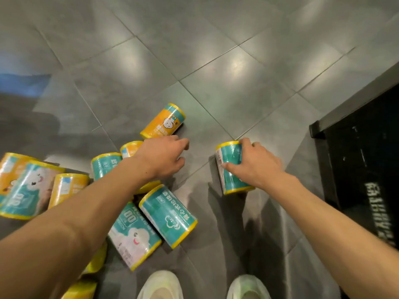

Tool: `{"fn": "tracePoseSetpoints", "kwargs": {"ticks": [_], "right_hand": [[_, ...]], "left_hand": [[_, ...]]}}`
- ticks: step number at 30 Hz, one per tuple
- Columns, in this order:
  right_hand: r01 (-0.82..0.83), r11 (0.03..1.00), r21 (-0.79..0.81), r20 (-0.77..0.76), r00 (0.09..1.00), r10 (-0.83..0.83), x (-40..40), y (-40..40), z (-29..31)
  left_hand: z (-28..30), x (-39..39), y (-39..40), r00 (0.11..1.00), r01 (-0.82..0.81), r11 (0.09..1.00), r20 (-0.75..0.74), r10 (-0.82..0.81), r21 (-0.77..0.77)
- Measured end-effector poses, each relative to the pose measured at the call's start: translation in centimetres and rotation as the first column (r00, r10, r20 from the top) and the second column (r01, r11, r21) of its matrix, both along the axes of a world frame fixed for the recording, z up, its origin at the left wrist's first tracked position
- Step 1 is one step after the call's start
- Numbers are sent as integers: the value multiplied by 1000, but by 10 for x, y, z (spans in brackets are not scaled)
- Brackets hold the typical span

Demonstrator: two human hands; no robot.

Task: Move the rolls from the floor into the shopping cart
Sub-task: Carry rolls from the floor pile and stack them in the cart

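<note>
Several yellow-edged rolls in teal and orange wrappers lie on the grey tiled floor at the lower left. My right hand (pixel 252 162) grips a teal roll (pixel 230 169) that lies apart from the pile, right of centre. My left hand (pixel 164 156) hovers with loosely curled fingers and holds nothing, just below an orange roll (pixel 164 121) and partly over another orange roll (pixel 129 148). Two teal rolls (pixel 168 215) lie under my left forearm. No shopping cart shows clearly.
A black box-like object (pixel 362 169) with white lettering stands at the right edge. My two pale shoes (pixel 160 285) are at the bottom. More rolls (pixel 23 186) lie at the far left. Bare grey tiles fill the upper half.
</note>
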State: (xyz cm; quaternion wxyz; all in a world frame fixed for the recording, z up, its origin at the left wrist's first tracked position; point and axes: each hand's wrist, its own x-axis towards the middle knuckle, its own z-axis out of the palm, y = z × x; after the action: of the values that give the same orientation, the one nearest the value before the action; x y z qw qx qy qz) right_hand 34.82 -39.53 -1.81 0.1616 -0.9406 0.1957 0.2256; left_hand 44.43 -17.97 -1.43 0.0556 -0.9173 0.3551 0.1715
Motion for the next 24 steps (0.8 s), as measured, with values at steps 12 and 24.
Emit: {"fn": "tracePoseSetpoints", "kwargs": {"ticks": [12,24], "right_hand": [[309,946,96,-30,951,-308,16,23,-45],[227,969,96,24,973,-230,10,23,-33]], "left_hand": [[-11,-15,20,998,47,999,-32,-46,21],[-2,-53,14,887,321,940,-384,-257,113]]}}
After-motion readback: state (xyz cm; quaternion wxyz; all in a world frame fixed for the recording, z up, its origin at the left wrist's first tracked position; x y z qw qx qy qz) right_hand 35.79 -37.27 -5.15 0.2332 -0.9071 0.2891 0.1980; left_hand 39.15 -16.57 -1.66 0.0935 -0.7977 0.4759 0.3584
